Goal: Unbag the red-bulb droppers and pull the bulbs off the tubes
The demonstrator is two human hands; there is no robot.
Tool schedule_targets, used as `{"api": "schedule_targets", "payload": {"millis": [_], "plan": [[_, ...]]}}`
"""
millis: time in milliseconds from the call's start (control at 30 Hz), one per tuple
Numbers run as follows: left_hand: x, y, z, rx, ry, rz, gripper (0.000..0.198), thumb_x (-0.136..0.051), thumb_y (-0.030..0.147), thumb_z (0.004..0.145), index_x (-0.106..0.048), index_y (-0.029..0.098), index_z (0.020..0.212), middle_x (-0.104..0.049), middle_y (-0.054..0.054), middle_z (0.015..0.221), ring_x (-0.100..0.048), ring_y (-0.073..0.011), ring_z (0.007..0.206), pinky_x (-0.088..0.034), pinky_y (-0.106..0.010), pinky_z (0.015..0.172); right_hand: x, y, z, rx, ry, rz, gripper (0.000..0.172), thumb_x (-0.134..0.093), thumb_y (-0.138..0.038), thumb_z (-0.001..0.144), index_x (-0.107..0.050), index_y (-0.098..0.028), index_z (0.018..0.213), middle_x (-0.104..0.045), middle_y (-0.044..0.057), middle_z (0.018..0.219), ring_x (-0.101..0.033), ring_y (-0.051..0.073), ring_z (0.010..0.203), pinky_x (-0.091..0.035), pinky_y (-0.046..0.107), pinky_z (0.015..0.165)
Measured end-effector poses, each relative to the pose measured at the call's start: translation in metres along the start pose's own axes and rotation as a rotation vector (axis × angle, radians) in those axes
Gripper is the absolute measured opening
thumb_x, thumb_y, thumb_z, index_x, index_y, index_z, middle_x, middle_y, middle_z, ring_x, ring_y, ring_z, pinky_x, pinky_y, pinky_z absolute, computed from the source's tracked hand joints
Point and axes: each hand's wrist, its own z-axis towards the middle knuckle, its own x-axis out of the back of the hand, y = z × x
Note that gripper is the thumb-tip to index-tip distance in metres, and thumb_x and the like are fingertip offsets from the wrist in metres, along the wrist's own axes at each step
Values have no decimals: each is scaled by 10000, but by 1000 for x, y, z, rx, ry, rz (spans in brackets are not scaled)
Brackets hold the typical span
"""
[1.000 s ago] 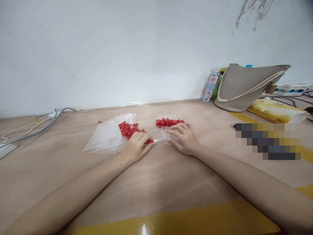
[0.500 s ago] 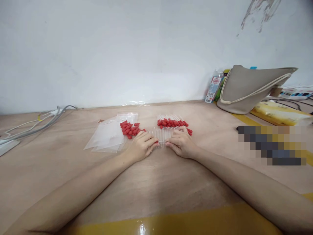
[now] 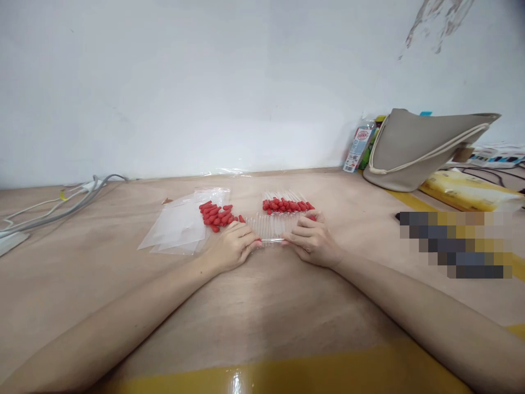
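Note:
A row of clear glass tubes point(image 3: 271, 226) lies on the wooden table between my two hands. My left hand point(image 3: 232, 246) pinches the left end of one clear tube point(image 3: 273, 240), where a red cap shows at its fingertips. My right hand point(image 3: 312, 238) grips the same tube's right end with curled fingers. A heap of loose red rubber caps point(image 3: 216, 214) lies just beyond my left hand. Farther back lies a bunch of capped droppers point(image 3: 287, 205) with red bulbs.
Clear plastic bags point(image 3: 180, 227) lie left of the caps. Grey cables point(image 3: 61, 205) run along the far left. A grey tote bag point(image 3: 414, 150), a small bottle point(image 3: 356, 148) and a yellow packet point(image 3: 463, 194) stand at the right. Yellow tape point(image 3: 311, 372) marks the near edge.
Both hands drew together onto one tube at the front of the row, then moved slightly apart along it. The camera view shifted a little.

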Motion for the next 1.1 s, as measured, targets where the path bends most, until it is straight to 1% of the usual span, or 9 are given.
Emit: {"api": "schedule_targets", "payload": {"millis": [167, 233, 333, 433, 533, 600, 700, 833, 1100], "plan": [[15, -14, -9, 187, 135, -80, 209, -428, 265, 890, -607, 160, 872, -593, -53, 805, -542, -148, 756, -435, -284, 715, 2, 20, -2, -347, 82, -45, 248, -462, -331, 863, -681, -218, 834, -630, 7, 643, -473, 117, 637, -220, 333, 786], [23, -18, -5, 279, 178, -118, 220, -419, 266, 890, -618, 172, 884, -587, -47, 823, -550, -145, 792, -446, -274, 750, -1, 20, -2, -437, 54, -59, 232, -468, -303, 852, -682, -213, 868, -650, 14, 672, -493, 119, 638, -213, 329, 765], [37, -27, 5, 459, 197, -56, 246, -409, 265, 875, -634, 169, 887, -561, -49, 799, -545, -164, 811, -449, -290, 770, -4, 13, -1, -485, -45, -89, 225, -463, -251, 837, -680, -204, 875, -675, 23, 736, -534, 129, 679, -202, 324, 745], [49, -43, 9, 626, 128, 43, 249, -438, 255, 819, -632, 158, 942, -549, -51, 773, -552, -196, 824, -451, -319, 768, -6, 7, 0, -514, -98, -137, 239, -444, -222, 832, -680, -198, 855, -684, 31, 757, -553, 143, 710, -195, 326, 743], [58, -61, 5, 764, 45, 19, 263, -485, 271, 760, -609, 176, 972, -567, -27, 755, -578, -182, 713, -464, -315, 708, -7, 4, 2, -536, -125, -163, 242, -439, -203, 817, -680, -192, 822, -678, 31, 733, -551, 149, 716, -191, 326, 735], [61, -69, 3, 834, 49, -34, 273, -533, 299, 722, -578, 182, 964, -582, -11, 743, -574, -159, 633, -467, -294, 641, -9, 3, 4, -543, -140, -164, 237, -441, -196, 808, -678, -191, 822, -676, 29, 729, -547, 152, 723, -190, 326, 734], [60, -72, 1, 877, 72, -121, 250, -584, 344, 685, -537, 182, 870, -588, 1, 703, -563, -141, 591, -459, -265, 573, -11, 2, 5, -531, -151, -150, 227, -447, -192, 799, -673, -188, 821, -676, 27, 735, -545, 156, 743, -192, 325, 744], [52, -69, 0, 848, 43, -200, 274, -625, 399, 652, -527, 183, 789, -602, 2, 691, -559, -128, 575, -452, -248, 547, -14, 0, 4, -509, -132, -149, 220, -452, -195, 794, -667, -183, 835, -671, 26, 735, -539, 155, 734, -201, 326, 741], [53, -64, 0, 873, -33, -146, 302, -627, 475, 646, -574, 194, 742, -623, 6, 629, -584, -148, 585, -439, -251, 557, -16, -6, 5, -477, -140, -145, 231, -479, -328, 820, -657, -181, 803, -659, 47, 753, -529, 176, 750, -205, 344, 746]]}}
